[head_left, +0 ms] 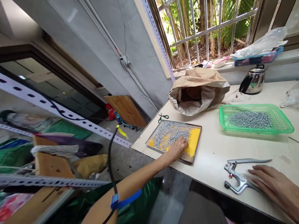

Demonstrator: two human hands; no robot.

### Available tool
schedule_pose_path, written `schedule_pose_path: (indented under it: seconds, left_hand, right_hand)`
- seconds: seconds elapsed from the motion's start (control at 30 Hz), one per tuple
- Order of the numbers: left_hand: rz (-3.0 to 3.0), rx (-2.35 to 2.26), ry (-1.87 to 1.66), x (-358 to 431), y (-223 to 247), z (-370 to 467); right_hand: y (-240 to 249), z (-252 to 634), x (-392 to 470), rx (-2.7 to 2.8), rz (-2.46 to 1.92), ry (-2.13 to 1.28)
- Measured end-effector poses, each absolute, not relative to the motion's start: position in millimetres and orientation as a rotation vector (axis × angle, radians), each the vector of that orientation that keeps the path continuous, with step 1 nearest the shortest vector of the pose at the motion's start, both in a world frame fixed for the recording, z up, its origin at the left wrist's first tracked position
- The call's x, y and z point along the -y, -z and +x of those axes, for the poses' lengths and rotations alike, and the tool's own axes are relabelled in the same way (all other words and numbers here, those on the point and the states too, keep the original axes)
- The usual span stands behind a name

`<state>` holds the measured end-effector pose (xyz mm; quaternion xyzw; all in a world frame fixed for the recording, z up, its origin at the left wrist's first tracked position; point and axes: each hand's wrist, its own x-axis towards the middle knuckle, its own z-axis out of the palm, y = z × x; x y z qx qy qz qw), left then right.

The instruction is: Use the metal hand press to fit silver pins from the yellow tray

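Observation:
My left hand [178, 147] reaches down into a shallow tray [198, 140], its fingers curled among many small silver screw-like metal pieces [164, 133] on a yellow lining. Whatever the fingertips pinch is hidden. On the right, my right hand [277, 183] lies with fingers stretched out beside silver hand pliers [241, 179], which have a spring and spread handles. The lower handle runs under or against this hand; I cannot tell if it touches. Behind the pliers, a green plastic basket [255, 132] holds more of the silver pieces.
Green-handled scissors [163, 117] lie behind the tray. An open brown paper bag [198, 90] and a metal kettle [254, 80] stand along the table's back. A black cable [111, 155] with a blue tie crosses by my left arm. Perforated shelving [77, 121] stands left.

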<state>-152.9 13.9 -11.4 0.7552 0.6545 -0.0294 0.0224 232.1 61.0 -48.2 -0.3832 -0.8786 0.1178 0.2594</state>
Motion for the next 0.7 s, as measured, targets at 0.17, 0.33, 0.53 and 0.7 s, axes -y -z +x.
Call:
schedule_pose_path:
  seconds: [0.17,0.33,0.53,0.7]
  left_hand:
    - [2.171,-2.018,0.013,-18.4,7.0,-158.1]
    - [2.105,-2.064,-0.015,-20.6,4.4,-159.2]
    - [2.012,-2.087,-0.091,-21.4,3.6,-159.9]
    - [1.886,-2.116,-0.295,-22.2,-1.5,-166.5]
  right_hand:
    - [77.6,254.0,-50.2,2.358,-1.000,-0.316]
    - [86.8,258.3,-44.0,2.360,-1.029,-0.379]
    - [80.4,257.0,-43.6,2.405,-0.970,-0.428]
    - [63.6,250.3,-37.1,2.387,-0.991,-0.382]
